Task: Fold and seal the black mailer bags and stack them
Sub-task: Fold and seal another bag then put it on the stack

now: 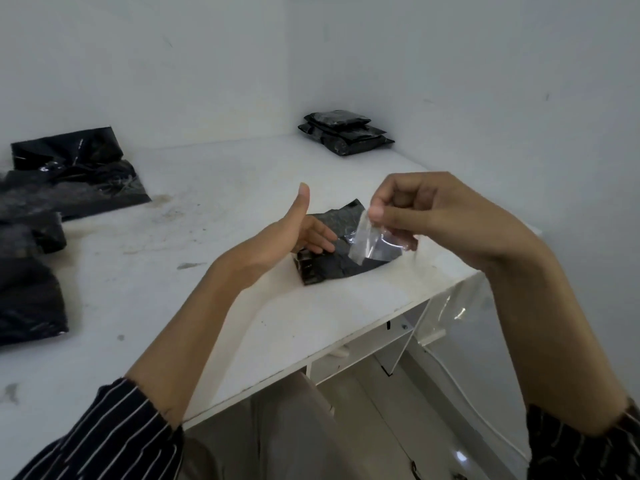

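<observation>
The white table carries everything: a loose heap of unfolded black bags at the far left, and in the back corner by the wall a neat stack of sealed bags. Nearer the front edge, between the two forearms, lies the folded mailer now being worked — its long axis seems to run from the near-left toward the far-right, though hands hide much of it.

The left hand rests open on the mailer's left end, fingers spread flat and thumb raised, pinning it rather than gripping. The right hand hovers just above the mailer's right end, thumb and forefinger pinched on a clear strip that hangs down from them — probably the peeled liner or a piece of tape.

The mailer lies directly below the right fingers, so that hand is nearer for pressing the seal; the stack sits well beyond, to the far right.
</observation>
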`<state>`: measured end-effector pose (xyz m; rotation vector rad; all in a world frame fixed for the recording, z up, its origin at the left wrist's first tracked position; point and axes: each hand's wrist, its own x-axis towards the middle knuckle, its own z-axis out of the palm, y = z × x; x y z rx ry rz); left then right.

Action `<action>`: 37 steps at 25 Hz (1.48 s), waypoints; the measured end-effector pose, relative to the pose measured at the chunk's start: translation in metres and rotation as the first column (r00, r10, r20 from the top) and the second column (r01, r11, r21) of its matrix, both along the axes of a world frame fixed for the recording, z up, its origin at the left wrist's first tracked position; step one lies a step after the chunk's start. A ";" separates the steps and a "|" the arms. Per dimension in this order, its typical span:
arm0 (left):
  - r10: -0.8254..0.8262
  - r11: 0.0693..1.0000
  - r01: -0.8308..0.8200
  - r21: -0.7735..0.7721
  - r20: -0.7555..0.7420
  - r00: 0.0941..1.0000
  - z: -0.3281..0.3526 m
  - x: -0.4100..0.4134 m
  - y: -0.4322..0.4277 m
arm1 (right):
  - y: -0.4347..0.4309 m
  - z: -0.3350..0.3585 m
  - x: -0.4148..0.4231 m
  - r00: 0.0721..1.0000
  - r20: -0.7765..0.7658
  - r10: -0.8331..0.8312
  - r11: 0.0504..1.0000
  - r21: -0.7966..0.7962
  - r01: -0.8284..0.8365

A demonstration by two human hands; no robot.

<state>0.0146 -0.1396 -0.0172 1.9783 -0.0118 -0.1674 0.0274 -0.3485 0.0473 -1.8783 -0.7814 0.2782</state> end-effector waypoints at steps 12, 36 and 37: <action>-0.175 0.918 0.142 -0.370 -0.056 0.983 -0.004 -0.001 0.015 | 0.026 -0.009 0.036 0.960 -0.201 0.195 0.980 0.010 -0.197; 0.164 0.979 -0.162 -0.126 0.005 0.986 -0.002 -0.016 -0.006 | 0.018 0.020 0.092 0.982 0.087 0.167 0.718 -0.694 -0.060; 0.165 0.978 -0.163 -0.127 0.005 0.986 -0.002 -0.017 -0.007 | 0.018 0.020 0.091 0.979 0.080 0.189 0.736 -0.671 -0.088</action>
